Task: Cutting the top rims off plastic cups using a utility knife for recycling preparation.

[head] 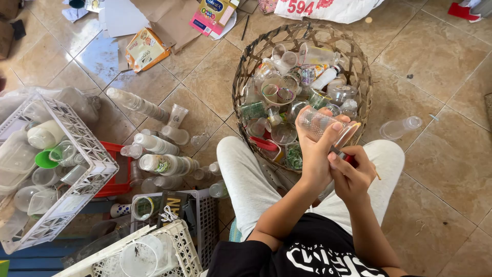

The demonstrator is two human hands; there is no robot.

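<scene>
Head view: looking straight down at a person sitting on a tiled floor (441,56), legs in light grey trousers stretched toward a woven basket (246,77).
Left hand: the left hand (315,149) was wrapped around a clear plastic cup (323,123), fingers curled round its side, thumb up near the rim.
Right hand: the right hand (353,174) was closed in a pinch on a small red-handled tool (344,155), pretty much hidden by the fingers, so couldn't tell what kind.
Cup location: held tilted over the basket's near edge, just above the knees, with the tool right at its rim.
Basket: packed with clear cups and small bottles, all jumbled.
Loose cup: one clear cup (400,127) lay on its side on the tiles, just right of the basket.
Left side: white plastic crates (77,154) with more cups, plus stacked cups (136,102) lying on the floor.
Top: flattened cardboard boxes (154,31).
</scene>
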